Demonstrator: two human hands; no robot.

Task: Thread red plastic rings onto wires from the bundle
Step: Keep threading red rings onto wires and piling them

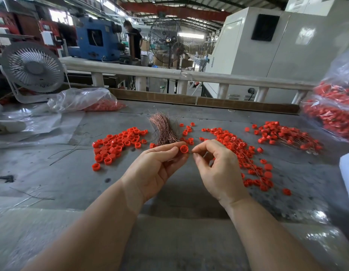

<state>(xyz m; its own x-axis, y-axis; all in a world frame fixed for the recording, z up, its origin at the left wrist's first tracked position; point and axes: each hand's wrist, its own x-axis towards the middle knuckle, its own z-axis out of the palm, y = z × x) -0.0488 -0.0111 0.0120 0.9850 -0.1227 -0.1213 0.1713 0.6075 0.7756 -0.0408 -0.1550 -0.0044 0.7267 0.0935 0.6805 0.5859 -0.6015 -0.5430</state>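
Observation:
My left hand [158, 167] pinches a red plastic ring [184, 149] between thumb and fingertips, its opening facing me. Just to the right, my right hand [218, 165] pinches thumb and forefinger together beside the ring; the thin wire in that pinch is barely visible. Beyond the hands a bundle of copper-coloured wires [164, 129] lies on the grey table [71, 173]. Loose red rings lie in a pile [116, 144] at the left. Rings threaded on wires spread to the right [240, 151] and far right [287, 134].
Clear plastic bags of red rings sit at back left [85, 102] and at the right edge [334, 110]. A white desk fan [32, 67] stands at back left. Stray wires [66, 152] lie left of the pile. A white roll [348, 173] is at the right edge. A person stands far behind.

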